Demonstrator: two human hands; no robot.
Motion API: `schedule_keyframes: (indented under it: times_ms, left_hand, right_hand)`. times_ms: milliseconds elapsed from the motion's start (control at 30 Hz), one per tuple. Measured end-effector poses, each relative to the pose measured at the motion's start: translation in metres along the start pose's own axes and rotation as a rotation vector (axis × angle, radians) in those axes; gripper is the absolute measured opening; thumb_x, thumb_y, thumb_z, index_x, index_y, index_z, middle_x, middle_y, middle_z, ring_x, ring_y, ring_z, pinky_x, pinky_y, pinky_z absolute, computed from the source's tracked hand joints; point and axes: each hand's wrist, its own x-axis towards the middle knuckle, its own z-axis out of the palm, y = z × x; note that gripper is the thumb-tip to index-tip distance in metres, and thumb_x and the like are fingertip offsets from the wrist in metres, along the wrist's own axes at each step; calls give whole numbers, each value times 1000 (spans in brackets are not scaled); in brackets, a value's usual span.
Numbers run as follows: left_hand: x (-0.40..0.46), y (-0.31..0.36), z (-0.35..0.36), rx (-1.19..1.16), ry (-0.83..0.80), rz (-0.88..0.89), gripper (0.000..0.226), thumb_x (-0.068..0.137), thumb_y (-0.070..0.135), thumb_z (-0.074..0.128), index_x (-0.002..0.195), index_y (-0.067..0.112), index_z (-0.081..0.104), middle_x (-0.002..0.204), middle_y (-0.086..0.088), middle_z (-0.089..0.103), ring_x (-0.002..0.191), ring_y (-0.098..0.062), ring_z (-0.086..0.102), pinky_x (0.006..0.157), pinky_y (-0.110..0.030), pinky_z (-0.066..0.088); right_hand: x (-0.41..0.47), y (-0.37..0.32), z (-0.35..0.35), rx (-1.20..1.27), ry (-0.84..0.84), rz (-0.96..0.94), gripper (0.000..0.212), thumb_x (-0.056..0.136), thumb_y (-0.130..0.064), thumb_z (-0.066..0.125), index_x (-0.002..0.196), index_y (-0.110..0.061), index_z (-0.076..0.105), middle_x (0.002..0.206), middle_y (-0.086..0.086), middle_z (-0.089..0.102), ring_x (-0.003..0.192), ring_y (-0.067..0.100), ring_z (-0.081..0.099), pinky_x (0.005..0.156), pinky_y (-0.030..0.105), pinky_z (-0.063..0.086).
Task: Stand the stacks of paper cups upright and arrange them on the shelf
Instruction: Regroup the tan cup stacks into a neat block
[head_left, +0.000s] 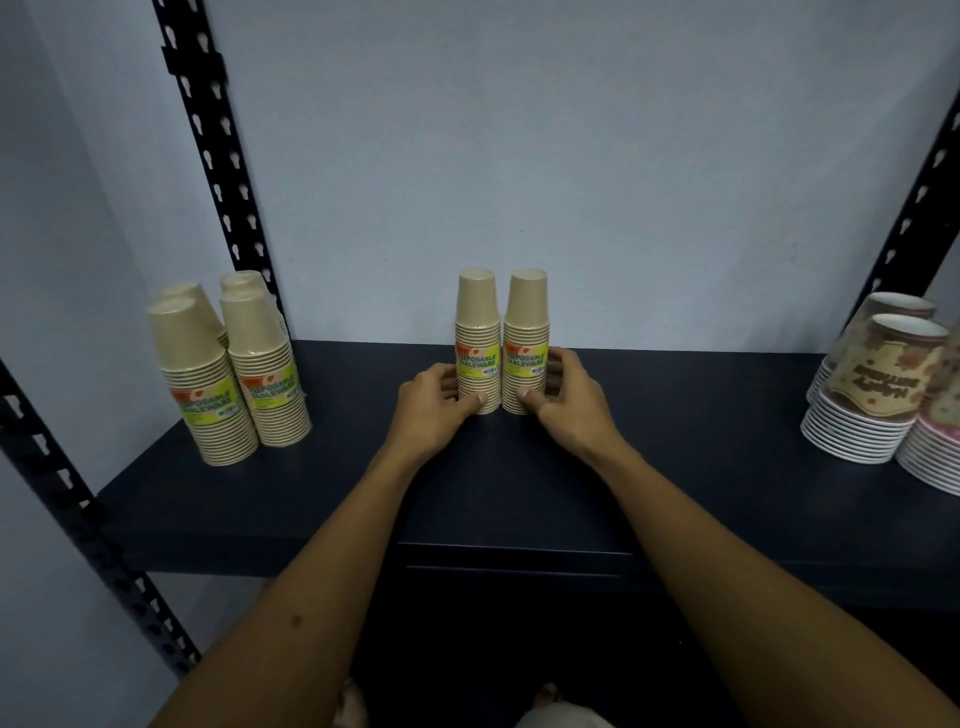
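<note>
With my left hand (436, 397) cupped on one cup stack (477, 343) and right hand (563, 397) on its twin (525, 343), mid-shelf (675, 441), I judged pressing low would square them without tipping.

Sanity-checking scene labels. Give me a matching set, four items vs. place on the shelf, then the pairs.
Items:
1. left hand
2. right hand
3. tan cup stacks with green labels
4. patterned cup stacks with white rims

Places:
A. far right end of the shelf
B. on the left stack of the middle pair
C. far left, by the black upright
D. on the right stack of the middle pair

Pairs: 1-B, 2-D, 3-C, 4-A
</note>
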Motion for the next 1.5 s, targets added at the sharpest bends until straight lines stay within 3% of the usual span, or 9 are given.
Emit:
schedule_keyframes:
  times_ms: [133, 233, 367, 700, 833, 1100, 1367, 1500]
  left_hand:
    - [1, 0, 1, 15, -8, -1, 54, 79, 15, 76, 129, 10, 57, 121, -2, 66, 99, -3, 60, 82, -11, 45]
    - [1, -1, 0, 28, -12, 0, 52, 78, 11, 74, 127, 10, 58, 119, -1, 67, 96, -2, 60, 75, -5, 43]
    - [0, -3, -1, 19, -10, 1, 50, 79, 11, 75, 127, 10, 58, 119, -3, 67, 98, -4, 60, 82, -12, 45]
    - [1, -5, -1, 15, -3, 2, 51, 78, 13, 76, 126, 9, 59, 118, -4, 67, 100, -7, 61, 84, -16, 46]
    - [1, -4, -1, 24, -2, -1, 51, 78, 14, 76, 126, 10, 59, 117, -3, 67, 96, -5, 60, 80, -12, 45]
    - [0, -4, -2, 29, -5, 3, 51, 78, 14, 77, 125, 9, 59, 117, -4, 67, 98, -7, 60, 85, -17, 47]
    - [0, -3, -2, 40, -3, -10, 52, 78, 14, 77, 126, 9, 58, 119, -5, 66, 99, -8, 60, 86, -18, 47]
    - [-2, -3, -3, 66, 13, -31, 62, 76, 19, 79, 131, 7, 54, 127, -8, 63, 112, -15, 60, 94, -26, 49]
  right_hand:
    - [1, 3, 0, -10, -2, 28, 51, 85, -17, 72, 131, -14, 48, 123, 1, 62, 107, 10, 59, 92, 25, 48]
    - [0, 5, 0, 10, -6, 32, 49, 85, -13, 70, 130, -13, 50, 123, 1, 63, 106, 8, 58, 86, 17, 45]
    - [0, 5, -1, 13, -5, 35, 49, 85, -12, 70, 131, -13, 50, 124, 1, 63, 105, 5, 58, 81, 11, 42]
    - [0, 5, -2, 13, -15, 38, 51, 87, -12, 69, 133, -12, 49, 128, 3, 62, 111, 7, 56, 86, 15, 42]
    - [0, 4, -2, -4, -5, 27, 49, 86, -15, 70, 131, -14, 50, 124, 2, 63, 106, 7, 57, 86, 18, 44]
    - [-1, 3, -1, -25, 22, 33, 48, 84, -20, 73, 127, -15, 52, 116, 0, 65, 98, 8, 61, 79, 18, 47]
    - [-1, 2, -1, -34, 17, 52, 51, 83, -21, 74, 129, -13, 51, 123, 2, 63, 103, 8, 59, 86, 22, 48]
    - [-3, 2, -3, -66, 28, 60, 58, 82, -23, 75, 132, -10, 50, 129, 4, 60, 112, 11, 57, 90, 22, 47]
